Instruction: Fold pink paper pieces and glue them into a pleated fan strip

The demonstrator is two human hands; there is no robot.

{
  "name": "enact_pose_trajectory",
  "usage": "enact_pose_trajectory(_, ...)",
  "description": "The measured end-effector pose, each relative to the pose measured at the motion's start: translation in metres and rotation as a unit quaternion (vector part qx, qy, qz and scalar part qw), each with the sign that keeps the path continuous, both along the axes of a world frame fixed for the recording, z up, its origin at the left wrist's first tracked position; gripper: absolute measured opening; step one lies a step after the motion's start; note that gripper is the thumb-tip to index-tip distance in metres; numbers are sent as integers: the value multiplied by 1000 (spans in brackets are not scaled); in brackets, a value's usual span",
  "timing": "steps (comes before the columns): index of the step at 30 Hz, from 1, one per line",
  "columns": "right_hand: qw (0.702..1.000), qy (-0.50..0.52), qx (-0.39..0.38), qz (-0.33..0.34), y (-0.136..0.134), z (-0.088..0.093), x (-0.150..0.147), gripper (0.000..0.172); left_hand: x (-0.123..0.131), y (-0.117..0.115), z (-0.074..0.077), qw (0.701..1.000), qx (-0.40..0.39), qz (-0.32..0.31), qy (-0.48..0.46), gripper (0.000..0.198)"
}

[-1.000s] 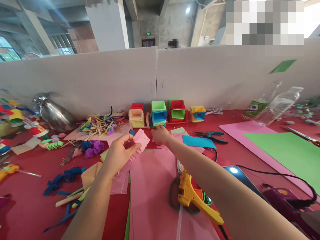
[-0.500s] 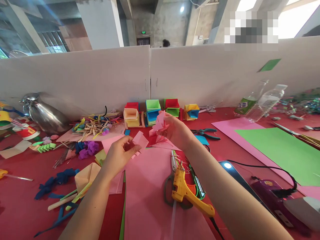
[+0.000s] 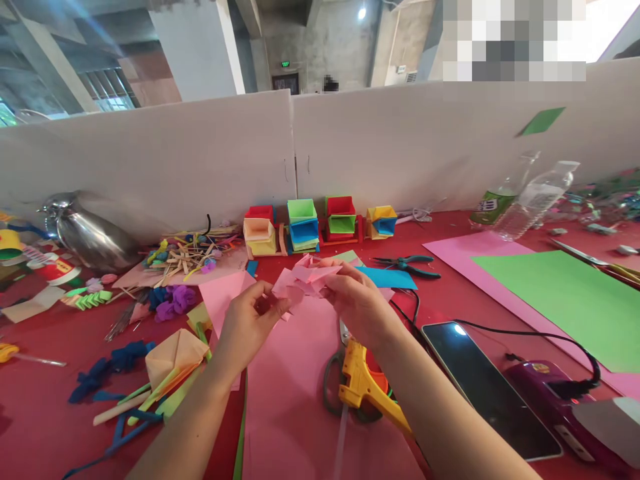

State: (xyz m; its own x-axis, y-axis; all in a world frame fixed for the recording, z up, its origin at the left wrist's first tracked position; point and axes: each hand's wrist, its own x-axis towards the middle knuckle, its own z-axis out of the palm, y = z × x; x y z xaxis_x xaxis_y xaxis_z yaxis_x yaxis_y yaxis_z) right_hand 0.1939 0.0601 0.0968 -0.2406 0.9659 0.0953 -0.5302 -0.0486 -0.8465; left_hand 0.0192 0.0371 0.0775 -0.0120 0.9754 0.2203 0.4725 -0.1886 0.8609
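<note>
My left hand (image 3: pixel 256 319) pinches a piece of folded pink paper (image 3: pixel 286 284) between thumb and fingers. Opposite it, my right hand (image 3: pixel 361 301) grips more folded pink paper (image 3: pixel 320 275). The pieces meet or overlap between my hands, and I cannot tell whether they are joined. Below them lies a large pink sheet (image 3: pixel 290 400) on the red table. A yellow hot glue gun (image 3: pixel 357 377) rests on that sheet beneath my right forearm, on top of dark-handled scissors (image 3: pixel 333 383) that it partly hides.
Small coloured paper boxes (image 3: pixel 303 223) stand along the white partition (image 3: pixel 200 160). Pliers (image 3: pixel 413 265), a phone (image 3: pixel 490 393) and a purple power strip (image 3: pixel 545 400) lie to the right. Craft sticks (image 3: pixel 193 257), a peach paper box (image 3: pixel 175 357) and a metal jug (image 3: pixel 95 230) are at the left.
My right hand has come down and toward me, bringing its folded pink paper against the piece in my left hand. More of the phone and the blue paper now shows.
</note>
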Motion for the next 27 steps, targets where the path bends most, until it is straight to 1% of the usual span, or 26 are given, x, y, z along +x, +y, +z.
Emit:
enact_pose_trajectory(3, 1000, 11, 1, 12, -4, -1, -4, 31, 2, 1, 1, 999, 18, 21, -30, 26)
enact_pose_trajectory(6, 999, -7, 43, 15, -6, -6, -10, 34, 2, 2, 1, 997, 28, 40, -65, 25)
enact_pose_trajectory(8, 996, -34, 83, 13, -8, -10, -15, 32, 1, 4, 0, 992, 25, 49, -110, 25)
enact_pose_trajectory(11, 977, -131, 167, -2, -11, -16, -23, 32, -2, 8, -3, 980, 25, 54, -191, 22)
enact_pose_trajectory(13, 955, -202, 216, -12, -13, -17, -26, 34, -3, 10, -4, 974, 29, 62, -216, 20)
enact_pose_trajectory(14, 947, -225, 228, -15, -13, -17, -27, 32, -4, 11, -4, 973, 30, 65, -220, 19)
enact_pose_trajectory(15, 943, -238, 231, -16, -13, -17, -27, 27, -4, 11, -4, 973, 30, 65, -222, 19)
enact_pose_trajectory(17, 940, -263, 214, -23, -12, -17, -26, 13, -4, 11, -4, 973, 33, 46, -225, 17)
enact_pose_trajectory(18, 936, -285, 202, -35, -11, -17, -25, 10, -4, 10, -4, 974, 36, 30, -222, 16)
enact_pose_trajectory(20, 923, -334, 185, -58, -10, -16, -22, 13, -4, 9, -5, 978, 44, 4, -203, 17)
enact_pose_trajectory(21, 915, -353, 185, -60, -11, -15, -20, 18, -4, 8, -6, 980, 48, -5, -191, 19)
enact_pose_trajectory(23, 898, -390, 202, -39, -12, -10, -15, 29, -4, 6, -7, 985, 50, -20, -166, 19)
enact_pose_trajectory(24, 887, -406, 217, -17, -12, -6, -12, 28, -5, 5, -7, 986, 52, -27, -154, 17)
enact_pose_trajectory(25, 876, -423, 234, 4, -13, -2, -8, 21, -5, 4, -6, 988, 55, -34, -140, 15)
enact_pose_trajectory(26, 867, -429, 253, 24, -13, 3, -3, 10, -6, 4, -5, 990, 58, -37, -123, 13)
enact_pose_trajectory(27, 866, -422, 267, 35, -12, 8, 2, 1, -6, 3, -4, 992, 64, -37, -104, 13)
